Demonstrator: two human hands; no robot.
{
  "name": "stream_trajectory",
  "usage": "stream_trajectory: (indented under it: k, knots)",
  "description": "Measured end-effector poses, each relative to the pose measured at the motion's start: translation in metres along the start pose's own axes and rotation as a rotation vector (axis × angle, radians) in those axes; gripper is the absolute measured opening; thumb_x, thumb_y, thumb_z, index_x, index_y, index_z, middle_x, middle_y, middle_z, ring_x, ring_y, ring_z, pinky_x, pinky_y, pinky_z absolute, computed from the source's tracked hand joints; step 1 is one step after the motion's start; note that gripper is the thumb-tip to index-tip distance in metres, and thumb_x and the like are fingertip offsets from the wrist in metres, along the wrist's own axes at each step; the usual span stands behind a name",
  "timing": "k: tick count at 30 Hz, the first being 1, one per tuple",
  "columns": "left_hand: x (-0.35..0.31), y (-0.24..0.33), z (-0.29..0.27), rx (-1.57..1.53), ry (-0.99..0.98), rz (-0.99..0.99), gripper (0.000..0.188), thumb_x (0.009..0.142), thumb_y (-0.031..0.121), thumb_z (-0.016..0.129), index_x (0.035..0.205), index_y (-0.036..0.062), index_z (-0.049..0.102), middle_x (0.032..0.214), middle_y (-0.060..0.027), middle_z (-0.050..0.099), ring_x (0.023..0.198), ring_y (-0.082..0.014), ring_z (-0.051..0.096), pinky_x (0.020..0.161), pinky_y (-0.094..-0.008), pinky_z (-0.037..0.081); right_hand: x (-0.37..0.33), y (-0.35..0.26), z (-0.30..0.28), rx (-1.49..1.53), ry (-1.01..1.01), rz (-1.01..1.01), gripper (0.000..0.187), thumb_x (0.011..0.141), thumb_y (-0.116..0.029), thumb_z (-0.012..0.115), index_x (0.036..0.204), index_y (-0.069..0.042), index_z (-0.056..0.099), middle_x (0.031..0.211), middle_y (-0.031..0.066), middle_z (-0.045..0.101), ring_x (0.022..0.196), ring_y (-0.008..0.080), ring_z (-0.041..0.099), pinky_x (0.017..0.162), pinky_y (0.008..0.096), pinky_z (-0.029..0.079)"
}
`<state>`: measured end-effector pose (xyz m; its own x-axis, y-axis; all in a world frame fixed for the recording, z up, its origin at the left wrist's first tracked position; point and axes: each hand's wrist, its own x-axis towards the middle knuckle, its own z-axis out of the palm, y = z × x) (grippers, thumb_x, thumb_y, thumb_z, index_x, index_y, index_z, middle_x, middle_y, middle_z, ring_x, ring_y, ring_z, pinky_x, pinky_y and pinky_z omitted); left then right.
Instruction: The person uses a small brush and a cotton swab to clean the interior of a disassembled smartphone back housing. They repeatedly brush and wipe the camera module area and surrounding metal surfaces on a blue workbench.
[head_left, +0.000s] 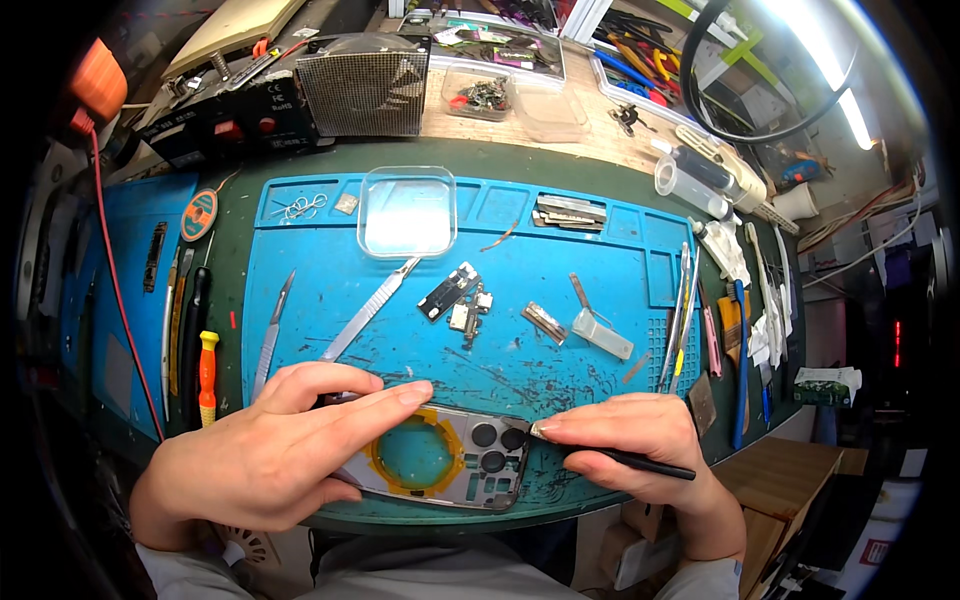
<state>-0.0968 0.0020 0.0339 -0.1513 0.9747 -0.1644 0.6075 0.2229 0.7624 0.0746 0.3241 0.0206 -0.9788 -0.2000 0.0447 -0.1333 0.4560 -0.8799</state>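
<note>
A smartphone frame lies at the near edge of the blue mat, with three dark round camera openings at its right end. Orange-yellow tape rings a large round hole in its middle. My left hand is closed over the frame's left part, fingers stretched across its top and thumb along the near side. Pinched in my right hand is a slim black-handled tool, its tip close to the frame's upper right corner; the exact kind of tip is hard to make out.
Beyond my hands, the blue repair mat bears two scalpels, small phone parts and a clear plastic tray. Tweezers and brushes lie on the right. A yellow-orange screwdriver is at left.
</note>
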Motion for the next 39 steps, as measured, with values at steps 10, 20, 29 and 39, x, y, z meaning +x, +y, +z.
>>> stream_trajectory:
  k: [10, 20, 29, 39]
  knots:
    - [0.000, 0.000, 0.000, -0.009, 0.010, 0.001, 0.101, 0.074, 0.011, 0.091, 0.164, -0.0013, 0.047, 0.159, -0.0111, 0.057, 0.135, -0.0341, 0.050, 0.117, -0.0410, 0.040, 0.001, 0.003, 0.003, 0.036, 0.029, -0.033, 0.033, 0.089, -0.002, 0.083, 0.123, -0.003, 0.081, 0.114, 0.0149, 0.082, 0.098, 0.0292, 0.081, 0.082, 0.0349, 0.064]
    - [-0.001, -0.001, 0.001, 0.037, 0.049, 0.039, 0.098, 0.072, 0.009, 0.092, 0.160, -0.0002, 0.051, 0.158, -0.0119, 0.059, 0.132, -0.0338, 0.053, 0.114, -0.0415, 0.043, -0.007, 0.006, 0.009, -0.009, 0.171, -0.076, 0.032, 0.079, 0.007, 0.078, 0.110, -0.002, 0.083, 0.099, 0.0142, 0.080, 0.081, 0.0261, 0.079, 0.070, 0.0326, 0.063]
    - [-0.002, 0.009, 0.012, 0.210, 0.141, 0.130, 0.089, 0.068, 0.018, 0.095, 0.148, 0.0005, 0.062, 0.154, -0.0138, 0.065, 0.121, -0.0319, 0.059, 0.105, -0.0415, 0.048, -0.022, -0.003, 0.026, -0.331, 0.320, -0.198, 0.033, 0.076, 0.002, 0.074, 0.109, -0.002, 0.081, 0.095, 0.0128, 0.081, 0.072, 0.0243, 0.077, 0.065, 0.0311, 0.062]
    - [-0.002, 0.007, 0.011, 0.160, 0.134, 0.099, 0.083, 0.073, 0.019, 0.093, 0.148, -0.0001, 0.063, 0.155, -0.0112, 0.065, 0.123, -0.0301, 0.059, 0.106, -0.0395, 0.048, -0.019, -0.004, 0.026, -0.331, 0.296, -0.229, 0.047, 0.066, 0.011, 0.080, 0.111, 0.000, 0.079, 0.097, 0.0104, 0.080, 0.073, 0.0216, 0.077, 0.062, 0.0285, 0.060]
